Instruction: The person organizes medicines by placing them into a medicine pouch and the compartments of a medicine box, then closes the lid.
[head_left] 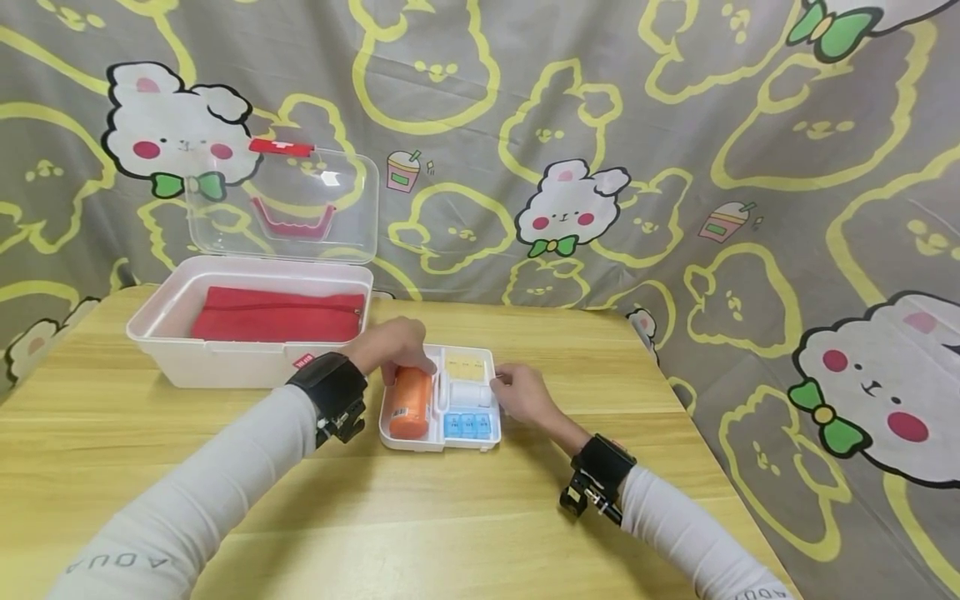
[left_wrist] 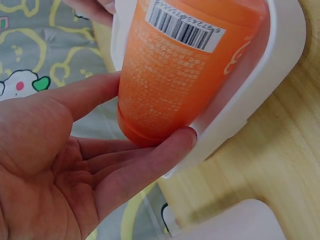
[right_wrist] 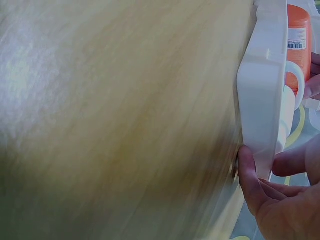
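In the head view a white compartment tray (head_left: 422, 446) sits on the table. An orange bottle (head_left: 411, 408) with a barcode label lies in its left compartment. My left hand (head_left: 401, 342) holds the bottle's far end, thumb on one side and fingers under the end (left_wrist: 150, 125). On the right side, my right hand (head_left: 525, 396) pinches the tray's wall (right_wrist: 262, 90) between thumb and fingers. The tray's right half holds a yellow pill case (head_left: 465, 367), a white cylindrical item (head_left: 472, 394) partly behind the right fingertips, and a blue pill case (head_left: 467, 426).
Left of the tray stands a white box (head_left: 225, 371) with its clear lid (head_left: 352, 208) raised and a red zip pouch (head_left: 277, 321) inside. A patterned cloth (head_left: 465, 167) hangs behind the wooden table (head_left: 420, 533).
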